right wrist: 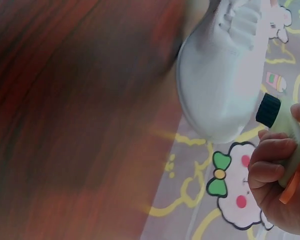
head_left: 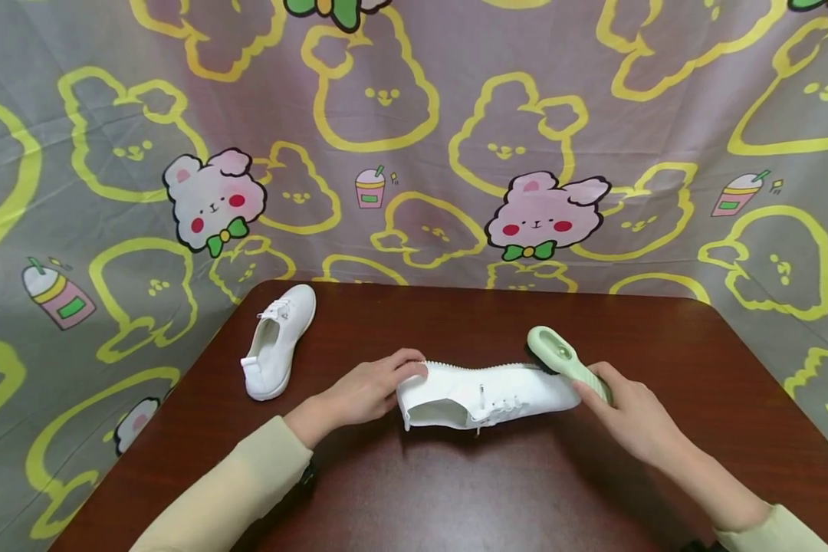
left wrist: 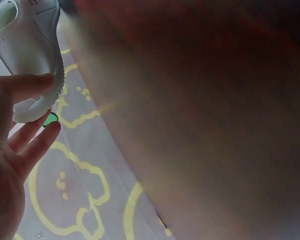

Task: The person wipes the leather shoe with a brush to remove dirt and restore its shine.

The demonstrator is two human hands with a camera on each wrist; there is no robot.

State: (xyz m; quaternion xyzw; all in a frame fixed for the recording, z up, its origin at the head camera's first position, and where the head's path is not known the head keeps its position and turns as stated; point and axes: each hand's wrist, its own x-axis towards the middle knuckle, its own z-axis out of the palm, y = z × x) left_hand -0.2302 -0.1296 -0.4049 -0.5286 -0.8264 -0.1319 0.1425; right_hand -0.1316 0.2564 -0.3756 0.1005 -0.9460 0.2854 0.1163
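Note:
A white lace-up shoe (head_left: 524, 392) is held above the table, its opening toward the viewer and its toe to the right. The left hand (head_left: 369, 389) grips its heel between thumb and fingers, which the left wrist view also shows around the heel (left wrist: 32, 107). In the right hand (head_left: 628, 410) is a pale green brush (head_left: 559, 351), its dark bristles against the sole edge near the toe. The right wrist view shows fingers curled round the brush handle (right wrist: 292, 132), with the dark bristles (right wrist: 268, 110) beside the toe (right wrist: 217, 110).
A second white shoe (head_left: 290, 337) lies at the back left of the dark brown table (head_left: 414, 491). Behind and beside the table hangs a grey cloth (head_left: 428, 268) with yellow and pink cartoon prints.

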